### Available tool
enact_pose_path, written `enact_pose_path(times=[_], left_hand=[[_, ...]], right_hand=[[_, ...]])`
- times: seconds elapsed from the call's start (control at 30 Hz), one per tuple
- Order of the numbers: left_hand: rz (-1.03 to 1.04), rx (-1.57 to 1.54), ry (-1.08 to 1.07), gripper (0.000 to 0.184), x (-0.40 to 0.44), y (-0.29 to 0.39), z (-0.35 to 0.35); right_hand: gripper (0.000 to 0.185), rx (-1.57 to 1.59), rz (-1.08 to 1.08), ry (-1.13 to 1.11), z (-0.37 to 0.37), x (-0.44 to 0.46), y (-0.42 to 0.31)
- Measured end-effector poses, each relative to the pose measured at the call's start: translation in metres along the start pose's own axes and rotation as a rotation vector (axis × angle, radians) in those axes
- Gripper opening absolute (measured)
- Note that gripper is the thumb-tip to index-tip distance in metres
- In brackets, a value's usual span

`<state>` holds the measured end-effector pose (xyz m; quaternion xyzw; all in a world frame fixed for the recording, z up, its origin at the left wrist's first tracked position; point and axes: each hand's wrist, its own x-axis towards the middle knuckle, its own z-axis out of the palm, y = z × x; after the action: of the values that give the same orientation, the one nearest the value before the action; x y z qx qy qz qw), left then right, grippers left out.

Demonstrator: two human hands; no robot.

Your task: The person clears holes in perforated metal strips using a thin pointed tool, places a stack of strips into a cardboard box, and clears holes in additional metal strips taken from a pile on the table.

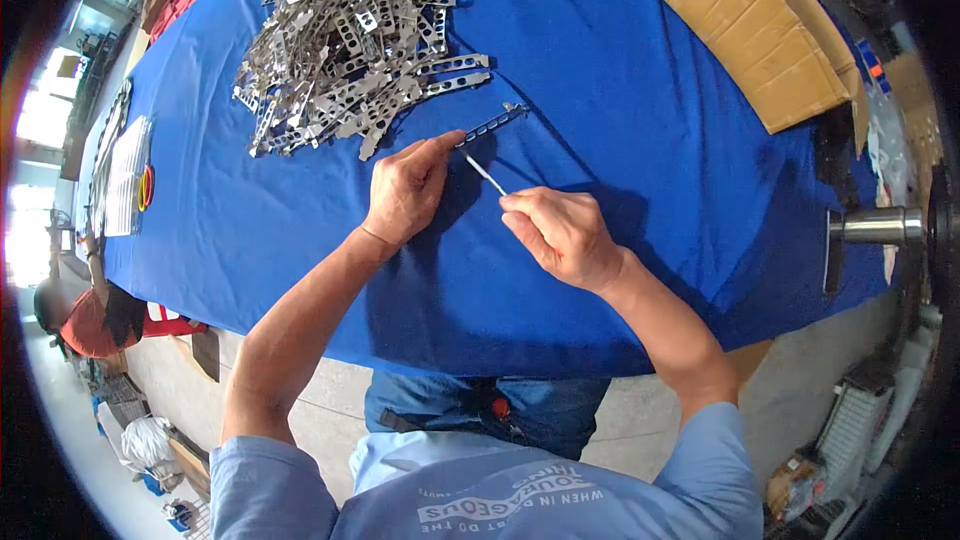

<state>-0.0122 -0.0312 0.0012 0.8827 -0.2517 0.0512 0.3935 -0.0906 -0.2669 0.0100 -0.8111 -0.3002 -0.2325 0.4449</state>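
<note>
My left hand [408, 185] pinches the near end of a perforated metal strip [492, 125], which points away to the right above the blue cloth. My right hand [565, 233] grips a thin whitish rod [484, 172] between thumb and fingers. The rod's far tip is close by the strip's near end at my left fingertips; whether they touch I cannot tell. Beyond my left hand lies a large heap of similar perforated metal strips [350, 50], tangled over one another.
A blue cloth [620, 70] covers the table. An open cardboard box [765, 40] stands at the back right. On the right edge is a metal cylinder [880, 226]. Clear plastic sheets [128, 175] lie at the left edge. Another person [95, 320] is at the far left.
</note>
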Motion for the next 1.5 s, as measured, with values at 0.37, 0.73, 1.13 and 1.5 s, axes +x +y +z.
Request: enact_pose_path(times=[0.37,0.73,1.13,1.5], left_hand=[[0.016,0.02,0.028,0.028,0.001,0.001,0.002],[0.073,0.001,0.064,0.027,0.001,-0.001,0.004],[0.072,-0.001,0.075,0.028,0.001,-0.004,0.006],[0.081,0.027,0.066,0.028,0.001,-0.004,0.005]], right_hand=[[0.013,0.047,0.052,0.006,0.002,0.0,-0.002],[0.013,0.049,0.016,0.027,0.003,0.002,-0.001],[0.011,0.023,0.045,-0.013,-0.005,0.0,0.001],[0.017,0.023,0.033,-0.014,-0.004,-0.002,0.002]])
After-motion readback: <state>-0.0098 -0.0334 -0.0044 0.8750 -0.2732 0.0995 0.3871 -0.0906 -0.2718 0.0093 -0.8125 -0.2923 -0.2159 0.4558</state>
